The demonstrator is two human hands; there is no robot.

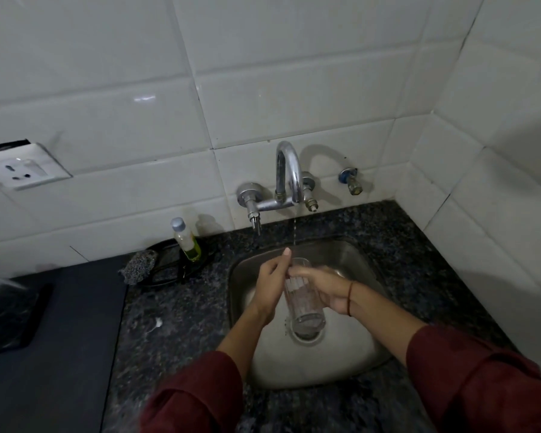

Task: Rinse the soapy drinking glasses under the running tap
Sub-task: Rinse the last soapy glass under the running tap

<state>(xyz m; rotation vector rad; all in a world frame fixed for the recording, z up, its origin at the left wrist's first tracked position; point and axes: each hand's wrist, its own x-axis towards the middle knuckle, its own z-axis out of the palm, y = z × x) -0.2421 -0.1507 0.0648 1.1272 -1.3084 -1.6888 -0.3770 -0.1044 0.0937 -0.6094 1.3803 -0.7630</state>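
A clear ribbed drinking glass (303, 303) is held tilted over the steel sink (350, 257), its mouth pointing away toward the tap and its base toward me. My right hand (324, 290) grips it from the right side. My left hand (270, 282) lies flat against its left side with fingers stretched up to the rim. A thin stream of water (294, 228) falls from the chrome tap (289, 173) down to the glass's rim. Water drips from the base into the sink.
A small bottle of yellow-green liquid (186, 239) and a steel scrubber (139, 265) sit on a black dish left of the sink. Dark granite counter (169, 323) surrounds the basin. A wall socket (22, 171) is at the far left, a spare valve (352, 181) right of the tap.
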